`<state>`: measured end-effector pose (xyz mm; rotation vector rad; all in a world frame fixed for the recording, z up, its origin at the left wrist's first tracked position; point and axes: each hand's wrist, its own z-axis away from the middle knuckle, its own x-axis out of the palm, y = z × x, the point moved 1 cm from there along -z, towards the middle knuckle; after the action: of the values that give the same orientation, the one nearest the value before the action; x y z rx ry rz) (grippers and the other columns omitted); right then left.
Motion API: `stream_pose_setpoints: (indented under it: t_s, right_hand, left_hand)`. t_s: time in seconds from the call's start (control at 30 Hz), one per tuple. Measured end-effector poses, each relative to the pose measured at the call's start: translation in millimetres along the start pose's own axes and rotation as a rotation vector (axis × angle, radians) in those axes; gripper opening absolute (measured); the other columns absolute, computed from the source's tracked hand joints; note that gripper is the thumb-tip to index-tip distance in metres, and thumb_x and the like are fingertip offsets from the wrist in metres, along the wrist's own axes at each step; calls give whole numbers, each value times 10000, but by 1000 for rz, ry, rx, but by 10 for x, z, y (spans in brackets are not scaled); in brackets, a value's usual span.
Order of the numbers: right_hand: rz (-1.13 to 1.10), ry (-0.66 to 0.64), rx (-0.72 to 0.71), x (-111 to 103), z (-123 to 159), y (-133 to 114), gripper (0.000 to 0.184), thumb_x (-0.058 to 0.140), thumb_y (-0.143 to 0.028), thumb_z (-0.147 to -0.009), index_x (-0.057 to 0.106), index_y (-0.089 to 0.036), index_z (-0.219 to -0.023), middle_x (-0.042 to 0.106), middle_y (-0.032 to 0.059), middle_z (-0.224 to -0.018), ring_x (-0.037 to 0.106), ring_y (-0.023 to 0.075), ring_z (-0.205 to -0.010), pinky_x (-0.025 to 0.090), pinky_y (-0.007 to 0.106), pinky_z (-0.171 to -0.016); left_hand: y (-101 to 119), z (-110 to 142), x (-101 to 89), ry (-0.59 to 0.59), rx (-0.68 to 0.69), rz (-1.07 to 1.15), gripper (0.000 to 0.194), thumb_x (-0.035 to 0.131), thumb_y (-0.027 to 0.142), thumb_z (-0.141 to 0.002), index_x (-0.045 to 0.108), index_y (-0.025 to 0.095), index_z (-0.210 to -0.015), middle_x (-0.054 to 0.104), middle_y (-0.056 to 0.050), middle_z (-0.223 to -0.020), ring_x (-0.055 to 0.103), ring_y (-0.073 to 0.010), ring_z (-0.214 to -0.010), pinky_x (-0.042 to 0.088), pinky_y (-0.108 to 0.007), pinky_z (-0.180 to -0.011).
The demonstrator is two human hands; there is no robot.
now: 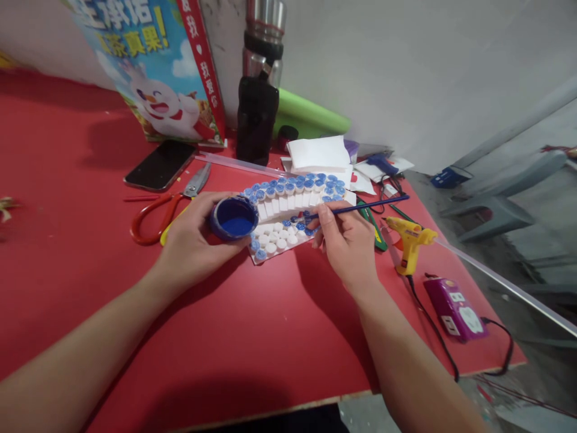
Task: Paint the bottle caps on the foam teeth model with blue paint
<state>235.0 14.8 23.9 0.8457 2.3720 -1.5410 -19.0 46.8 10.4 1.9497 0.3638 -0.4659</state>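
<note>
My left hand [193,231] is wrapped round a small open jar of blue paint [234,218], tilted so the paint inside shows. A thin dark blue paintbrush [360,206] is pinched in my right hand [345,243], its tip down among small round discs. These discs belong to a white card model [288,203] lying on the table between my hands. Along its back edge the discs [306,180] are blue on top, while a group of front discs [276,237] is white. A row of white upright strips runs through its middle. My right fingers hide part of the model.
On the red table [252,337] lie red-handled scissors [155,222] and a phone [160,165] at left. Behind stand a printed bag [166,78], a black bottle [256,117] and a green roll [311,114]. A yellow glue gun [410,240] and purple power box [455,310] with cables are at right.
</note>
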Motion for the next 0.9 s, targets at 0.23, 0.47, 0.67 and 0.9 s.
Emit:
stream_pose_setpoints:
  t_s: [0.23,0.47,0.67,0.9]
  right_hand:
    - [-9,-24,4,8,-7,1,358,587,-533,-1087,677,-219,-940,745,-1,-752,641,119,-485,510,266,-516]
    - [-38,-44,11,12,-4,25,367,593,-544,-1085,678,-218,-939,742,-4,-748,641,114,-480,513,260,-519]
    - [-28,-26,24,12,-1,41,389,591,-573,-1077,686,-216,-956,770,15,-800,648,118,-489,519,259,-507]
    - [-75,-16,43,12,-9,60,373,602,-564,-1074,679,-212,-979,756,9,-796,661,120,-507,530,260,-518]
  left_hand:
    - [-1,-1,3,9,-17,9,548,866,349,-748,681,204,-1243,747,-91,-1274,718,-298,-1182,579,-452,-1073]
    - [-3,1,0,11,-19,6,552,862,354,-747,678,203,-1246,742,-94,-1285,716,-299,-1188,575,-448,-1082]
    - [-13,6,3,15,-24,11,547,863,363,-742,681,211,-1234,748,-94,-1285,719,-310,-1191,575,-470,-1093]
    - [13,-4,3,11,-26,-1,547,853,367,-746,679,192,-1234,747,-105,-1284,717,-305,-1192,574,-459,-1091]
